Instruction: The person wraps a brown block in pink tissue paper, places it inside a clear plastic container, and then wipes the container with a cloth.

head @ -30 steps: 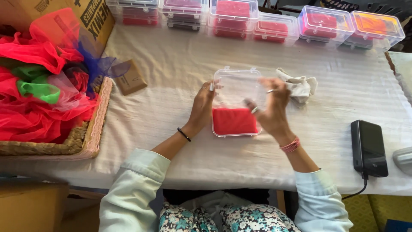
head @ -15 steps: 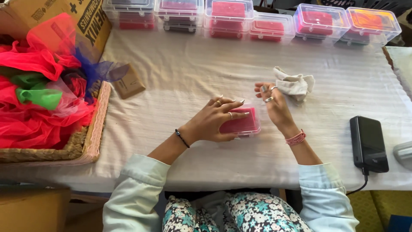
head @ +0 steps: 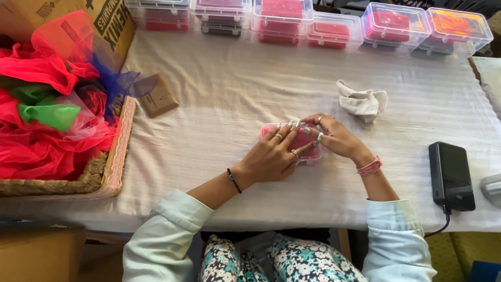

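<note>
While both hands — left (head: 271, 156), right (head: 336, 137) — press on the closed clear box (head: 305, 143), crumpled white cloth (head: 362, 102) nearby

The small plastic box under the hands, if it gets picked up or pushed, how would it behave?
The small plastic box looks rigid, so it should keep its shape. It lies low and flat on the white tablecloth, so tipping or rolling seems unlikely. Both the left hand and right hand cover it; it is probably light.

1. A clear plastic box (head: 292, 142) with red contents lies mid-bench.
2. A row of clear lidded boxes (head: 334, 26) lines the far edge.
3. A brown cardboard carton (head: 99, 21) stands far left.
4. A small tan packet (head: 159, 102) lies beside the basket (head: 112, 172).
</note>
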